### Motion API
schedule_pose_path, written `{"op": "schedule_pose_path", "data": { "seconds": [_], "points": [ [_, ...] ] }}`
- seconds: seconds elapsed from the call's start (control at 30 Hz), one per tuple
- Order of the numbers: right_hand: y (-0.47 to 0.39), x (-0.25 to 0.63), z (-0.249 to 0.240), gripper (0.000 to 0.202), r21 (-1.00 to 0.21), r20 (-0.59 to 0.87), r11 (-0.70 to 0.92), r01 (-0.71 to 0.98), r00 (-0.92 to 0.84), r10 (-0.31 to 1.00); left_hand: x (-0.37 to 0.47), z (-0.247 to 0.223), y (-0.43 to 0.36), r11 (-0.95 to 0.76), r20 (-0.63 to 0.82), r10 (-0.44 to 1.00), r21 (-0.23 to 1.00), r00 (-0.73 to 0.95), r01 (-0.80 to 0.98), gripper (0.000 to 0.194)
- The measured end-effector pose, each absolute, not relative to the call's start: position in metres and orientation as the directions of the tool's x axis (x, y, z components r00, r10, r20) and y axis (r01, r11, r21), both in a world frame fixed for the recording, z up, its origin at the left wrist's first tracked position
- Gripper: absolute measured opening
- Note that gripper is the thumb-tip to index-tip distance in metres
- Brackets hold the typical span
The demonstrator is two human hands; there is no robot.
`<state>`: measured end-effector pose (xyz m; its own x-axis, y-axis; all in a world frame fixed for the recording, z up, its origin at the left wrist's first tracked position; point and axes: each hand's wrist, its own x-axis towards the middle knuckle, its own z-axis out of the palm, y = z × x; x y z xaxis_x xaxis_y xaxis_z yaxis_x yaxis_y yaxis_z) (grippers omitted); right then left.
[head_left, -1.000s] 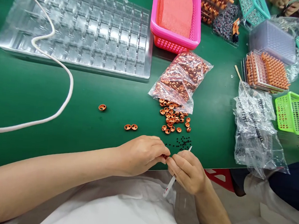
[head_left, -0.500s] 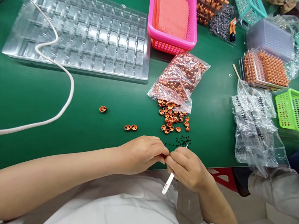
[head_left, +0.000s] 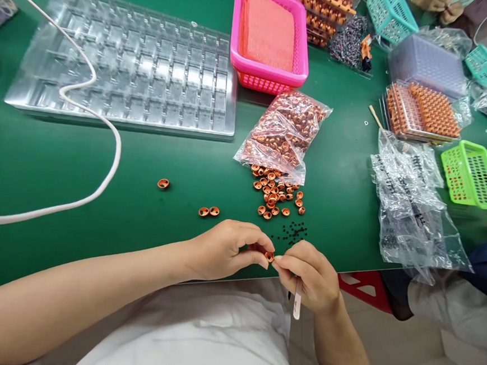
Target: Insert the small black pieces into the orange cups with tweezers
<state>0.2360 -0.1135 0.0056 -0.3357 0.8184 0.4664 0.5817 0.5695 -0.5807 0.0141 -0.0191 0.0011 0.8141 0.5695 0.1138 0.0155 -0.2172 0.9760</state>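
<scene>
At the table's front edge, my left hand (head_left: 238,250) pinches a small copper-coloured cup-shaped part with holes (head_left: 268,256) between thumb and fingers. My right hand (head_left: 310,275) is closed, its thumb and fingertips meeting the same part from the right. White tweezers (head_left: 297,302) are tucked in that hand, with the flat end pointing down and the tip hidden. Just beyond the hands lie several tiny black pieces (head_left: 293,231). Behind those, loose copper-coloured cups (head_left: 272,198) spill from a clear bag of cups (head_left: 287,130). Two cups (head_left: 208,212) and a single cup (head_left: 163,183) lie to the left.
A clear plastic tray (head_left: 130,67) fills the back left, with a white cable (head_left: 117,150) across it. A pink basket (head_left: 302,74) holds orange cloth-like material. To the right are clear bags (head_left: 410,201), a green basket (head_left: 472,172) and orange parts (head_left: 434,110). Another person sits at the far right.
My fingers have parted slightly, so the copper-coloured cup now shows between my hands. The tweezers have swung from a slant to nearly upright in my right hand. The view has shifted slightly.
</scene>
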Motion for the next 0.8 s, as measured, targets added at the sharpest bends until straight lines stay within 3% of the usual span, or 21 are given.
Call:
{"op": "schedule_pose_path", "data": {
  "seconds": [0.3,0.6,0.8],
  "points": [
    [-0.115,0.2387,0.0063,0.031,-0.556,0.426,0.596,0.58,-0.416,0.803,0.0137,-0.0025,-0.021,-0.255,0.158,0.58,0.967,0.799,-0.005,0.01],
    [-0.1122,0.2367,0.011,0.028,-0.437,0.399,0.671,0.599,-0.539,0.742,0.012,0.0001,-0.0228,-0.37,0.224,0.542,0.929,0.81,-0.009,0.012],
    [-0.1166,0.2391,0.0057,0.029,-0.382,0.467,0.713,0.588,-0.543,0.698,0.0115,0.0016,-0.0252,-0.353,0.188,0.546,0.935,0.816,0.02,0.019]
  ]
}}
